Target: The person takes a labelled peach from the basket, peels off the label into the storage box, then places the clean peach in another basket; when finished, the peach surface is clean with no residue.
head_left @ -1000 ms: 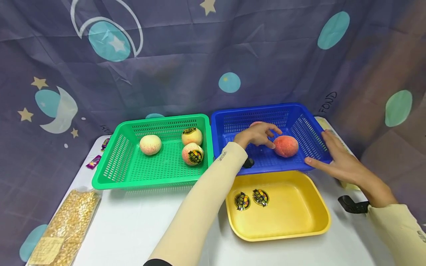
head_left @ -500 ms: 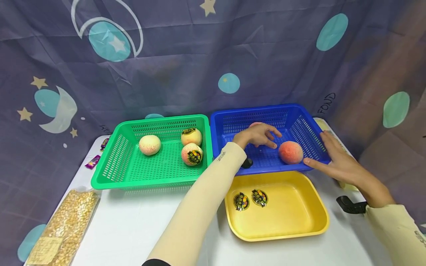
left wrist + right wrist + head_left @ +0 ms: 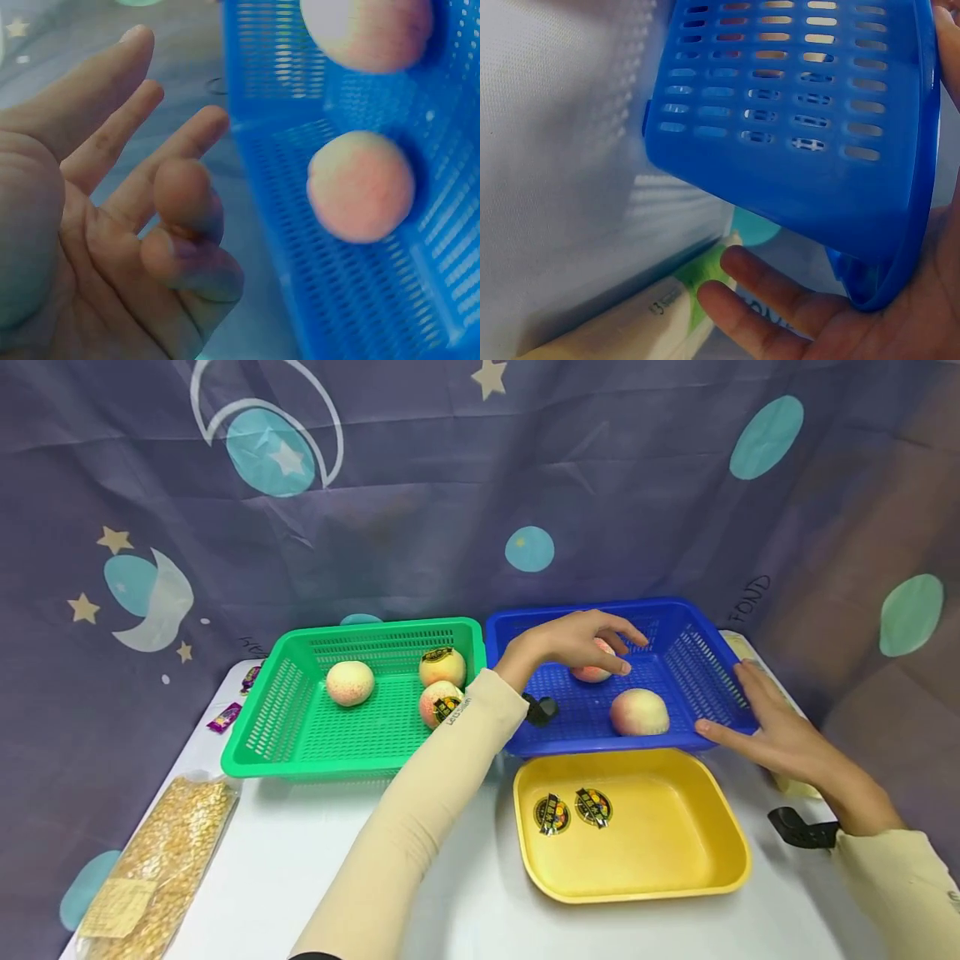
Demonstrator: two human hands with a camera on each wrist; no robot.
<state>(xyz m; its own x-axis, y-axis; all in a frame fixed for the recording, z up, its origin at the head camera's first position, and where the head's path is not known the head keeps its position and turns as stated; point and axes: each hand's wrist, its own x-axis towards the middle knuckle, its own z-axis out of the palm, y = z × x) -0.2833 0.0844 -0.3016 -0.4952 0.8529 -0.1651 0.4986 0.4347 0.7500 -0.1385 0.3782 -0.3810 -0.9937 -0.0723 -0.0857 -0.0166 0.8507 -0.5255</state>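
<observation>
A blue basket holds two peaches. My left hand hovers over the far peach, fingers relaxed and holding nothing. The near peach lies free by the basket's front wall. In the left wrist view the left hand is loosely spread beside the blue basket, with the near peach lying untouched. My right hand rests with straight fingers against the basket's front right corner. The right wrist view shows the blue basket corner lying in the right hand.
A green basket on the left holds three peaches, two with stickers. In front of the blue basket a yellow tray carries two stickers. A bag of corn kernels lies front left, and a flat packet under my right hand.
The near peach has rolled to the front of the blue basket. My left hand has lifted, uncovering the far peach. The right hand stays at the basket's corner.
</observation>
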